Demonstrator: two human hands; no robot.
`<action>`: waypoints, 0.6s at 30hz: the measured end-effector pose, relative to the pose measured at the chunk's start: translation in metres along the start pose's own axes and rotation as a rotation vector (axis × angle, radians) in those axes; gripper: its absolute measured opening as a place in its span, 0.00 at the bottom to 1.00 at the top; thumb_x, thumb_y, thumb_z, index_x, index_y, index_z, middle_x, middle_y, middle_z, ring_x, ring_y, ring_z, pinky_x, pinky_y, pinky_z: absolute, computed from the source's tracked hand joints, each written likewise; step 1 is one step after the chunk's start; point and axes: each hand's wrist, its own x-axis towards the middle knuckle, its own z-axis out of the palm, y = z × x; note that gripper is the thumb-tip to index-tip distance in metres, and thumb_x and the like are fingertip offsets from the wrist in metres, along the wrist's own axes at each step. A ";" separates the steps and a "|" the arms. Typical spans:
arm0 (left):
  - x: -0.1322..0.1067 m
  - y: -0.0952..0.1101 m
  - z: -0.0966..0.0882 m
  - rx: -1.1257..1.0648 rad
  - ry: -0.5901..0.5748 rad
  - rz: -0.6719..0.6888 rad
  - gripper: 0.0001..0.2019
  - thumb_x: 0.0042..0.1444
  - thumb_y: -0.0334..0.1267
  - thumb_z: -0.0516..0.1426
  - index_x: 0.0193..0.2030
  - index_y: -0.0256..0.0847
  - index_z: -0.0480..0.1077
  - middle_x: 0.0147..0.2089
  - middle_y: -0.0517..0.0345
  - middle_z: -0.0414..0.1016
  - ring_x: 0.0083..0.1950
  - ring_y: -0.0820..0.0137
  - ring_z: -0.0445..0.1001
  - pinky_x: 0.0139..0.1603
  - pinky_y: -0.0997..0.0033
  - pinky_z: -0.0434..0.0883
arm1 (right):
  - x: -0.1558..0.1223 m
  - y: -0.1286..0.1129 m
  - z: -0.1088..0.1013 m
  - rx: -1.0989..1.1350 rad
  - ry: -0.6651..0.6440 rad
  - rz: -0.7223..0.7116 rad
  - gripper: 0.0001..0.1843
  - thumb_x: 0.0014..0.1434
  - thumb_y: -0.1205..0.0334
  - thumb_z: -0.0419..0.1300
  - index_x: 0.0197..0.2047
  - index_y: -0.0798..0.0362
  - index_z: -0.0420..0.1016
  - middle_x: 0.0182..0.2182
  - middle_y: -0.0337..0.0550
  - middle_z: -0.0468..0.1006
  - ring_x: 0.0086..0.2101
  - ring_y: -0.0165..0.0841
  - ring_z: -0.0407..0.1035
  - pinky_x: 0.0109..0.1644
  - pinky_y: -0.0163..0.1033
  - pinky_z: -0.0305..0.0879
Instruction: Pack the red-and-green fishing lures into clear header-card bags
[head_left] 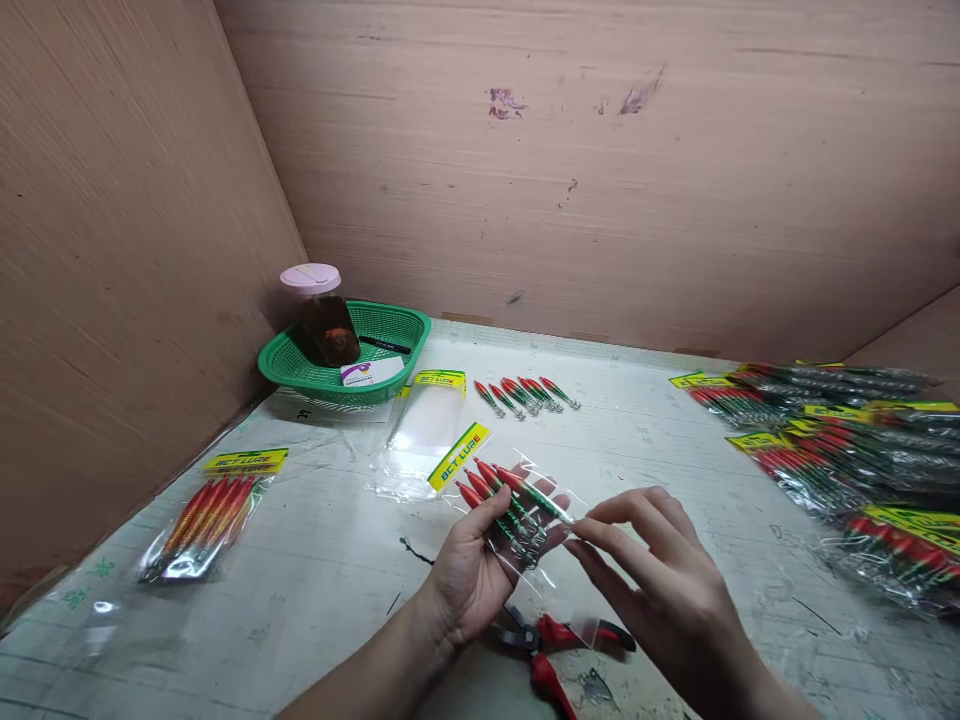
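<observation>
Left hand: fingers curled under a clear bag with yellow header, gripping it and the red-green lures inside, above the table. Right hand: thumb and forefinger pinched on the tail end of the outermost lure at the bag's mouth. Red pliers lie just below both hands. Empty bags and loose lures lie beyond. Filled pack far left; green basket at the back; heap of packs right.

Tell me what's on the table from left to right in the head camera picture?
Orange lure pack → green basket → left hand holding a lure bag → right hand → pile of lure packs.
</observation>
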 end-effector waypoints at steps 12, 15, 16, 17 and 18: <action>0.000 -0.001 -0.002 -0.007 0.001 0.017 0.17 0.61 0.33 0.52 0.56 0.31 0.63 0.49 0.42 0.76 0.50 0.55 0.76 0.48 0.58 0.74 | 0.006 0.030 0.002 0.269 0.048 0.139 0.04 0.61 0.68 0.55 0.38 0.51 0.68 0.29 0.40 0.73 0.34 0.32 0.67 0.39 0.41 0.63; 0.001 0.000 -0.001 -0.005 0.021 0.024 0.15 0.61 0.32 0.52 0.54 0.31 0.64 0.48 0.43 0.77 0.48 0.56 0.77 0.46 0.59 0.75 | 0.021 0.097 0.023 0.045 0.070 0.337 0.06 0.62 0.60 0.53 0.37 0.52 0.68 0.33 0.45 0.73 0.35 0.34 0.68 0.41 0.43 0.66; 0.001 0.001 -0.001 -0.002 0.027 0.025 0.15 0.61 0.32 0.52 0.54 0.31 0.64 0.48 0.43 0.77 0.48 0.56 0.77 0.46 0.59 0.75 | 0.026 0.121 0.034 0.017 0.033 0.360 0.07 0.61 0.59 0.54 0.38 0.53 0.69 0.35 0.46 0.73 0.34 0.34 0.68 0.41 0.45 0.66; 0.002 0.002 -0.001 0.002 0.030 0.026 0.15 0.61 0.32 0.52 0.54 0.31 0.64 0.48 0.43 0.77 0.48 0.56 0.77 0.46 0.59 0.75 | 0.032 0.143 0.046 -0.002 -0.021 0.381 0.08 0.61 0.59 0.55 0.40 0.54 0.70 0.36 0.46 0.74 0.33 0.33 0.69 0.41 0.45 0.67; 0.003 0.003 -0.001 0.006 0.033 0.029 0.15 0.61 0.32 0.51 0.55 0.31 0.64 0.48 0.43 0.77 0.48 0.56 0.77 0.46 0.59 0.75 | 0.036 0.162 0.058 -0.016 -0.078 0.393 0.09 0.61 0.58 0.55 0.42 0.55 0.70 0.38 0.46 0.74 0.33 0.32 0.69 0.41 0.44 0.68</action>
